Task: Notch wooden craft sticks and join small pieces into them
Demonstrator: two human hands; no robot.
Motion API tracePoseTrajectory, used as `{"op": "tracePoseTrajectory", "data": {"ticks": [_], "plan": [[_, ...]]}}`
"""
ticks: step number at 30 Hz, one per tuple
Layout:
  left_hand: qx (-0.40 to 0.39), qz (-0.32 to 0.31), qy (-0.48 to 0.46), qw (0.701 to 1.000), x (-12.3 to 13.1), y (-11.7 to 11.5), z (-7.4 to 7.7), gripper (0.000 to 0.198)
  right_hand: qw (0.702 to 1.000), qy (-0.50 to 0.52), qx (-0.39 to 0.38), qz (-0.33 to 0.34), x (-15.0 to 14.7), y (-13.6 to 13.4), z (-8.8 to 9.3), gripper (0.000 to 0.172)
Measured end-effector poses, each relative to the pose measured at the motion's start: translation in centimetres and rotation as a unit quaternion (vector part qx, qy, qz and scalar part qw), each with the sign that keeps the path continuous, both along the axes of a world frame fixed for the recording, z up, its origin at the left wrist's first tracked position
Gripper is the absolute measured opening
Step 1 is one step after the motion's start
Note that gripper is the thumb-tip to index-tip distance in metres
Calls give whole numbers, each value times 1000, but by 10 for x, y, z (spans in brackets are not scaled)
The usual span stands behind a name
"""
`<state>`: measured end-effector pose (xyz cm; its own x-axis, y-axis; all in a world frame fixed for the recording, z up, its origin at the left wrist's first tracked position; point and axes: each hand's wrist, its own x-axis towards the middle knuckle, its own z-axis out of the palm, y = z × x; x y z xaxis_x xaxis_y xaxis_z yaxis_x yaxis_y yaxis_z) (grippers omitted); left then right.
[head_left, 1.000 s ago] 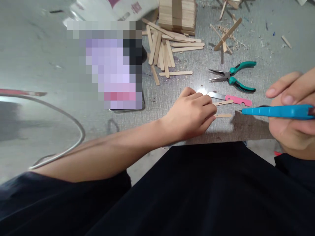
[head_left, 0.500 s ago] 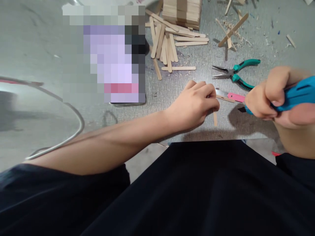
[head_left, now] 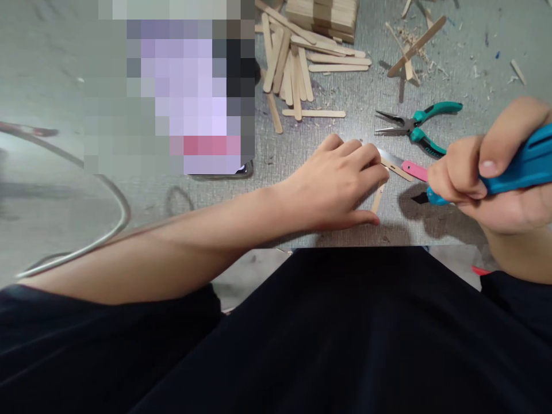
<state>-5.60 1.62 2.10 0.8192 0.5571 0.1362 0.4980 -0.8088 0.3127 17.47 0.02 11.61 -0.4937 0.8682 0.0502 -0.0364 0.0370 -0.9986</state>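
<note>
My left hand [head_left: 340, 187] rests palm down on the table, its thumb stretched apart from the bent fingers. Its fingertips lie over a wooden craft stick [head_left: 401, 171] and beside a shiny metal blade with a pink handle [head_left: 414, 171]. A second craft stick [head_left: 378, 199] shows between thumb and index finger, pointing toward the table edge. My right hand [head_left: 478, 175] is closed around a blue utility knife [head_left: 524, 164], whose dark blade tip points left just above the table. Green-handled needle-nose pliers [head_left: 407, 125] lie with jaws apart beyond my hands.
Loose craft sticks [head_left: 297, 69] are heaped beyond my left hand, with a banded stack [head_left: 321, 20] behind them. Crossed sticks [head_left: 416, 49] lie among shavings at the back right. A blurred-out object stands at left. A pale cable [head_left: 123, 210] curves by my left forearm.
My left thumb has moved away from the fingers toward the table edge, and the stick under that hand is tilted more. My right hand still grips the knife. The view has shifted slightly.
</note>
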Motion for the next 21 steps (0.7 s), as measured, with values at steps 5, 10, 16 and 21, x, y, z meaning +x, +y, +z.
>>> {"op": "tracePoseTrajectory", "data": {"ticks": [5, 10, 16, 21], "plan": [[-19, -9, -34, 999, -3, 8, -6, 71, 996, 72, 25, -46, 3, 0, -8, 47], [-25, 6, -51, 998, -3, 9, -11, 78, 993, 109, 33, -15, 14, -1, -25, 38], [-28, 3, -61, 998, 0, 8, -18, 65, 987, 138, 15, 83, 11, -1, -34, 44], [-22, 8, -76, 997, 2, 8, -24, 56, 993, 118, 26, 1, 3, -10, -28, 63]]}}
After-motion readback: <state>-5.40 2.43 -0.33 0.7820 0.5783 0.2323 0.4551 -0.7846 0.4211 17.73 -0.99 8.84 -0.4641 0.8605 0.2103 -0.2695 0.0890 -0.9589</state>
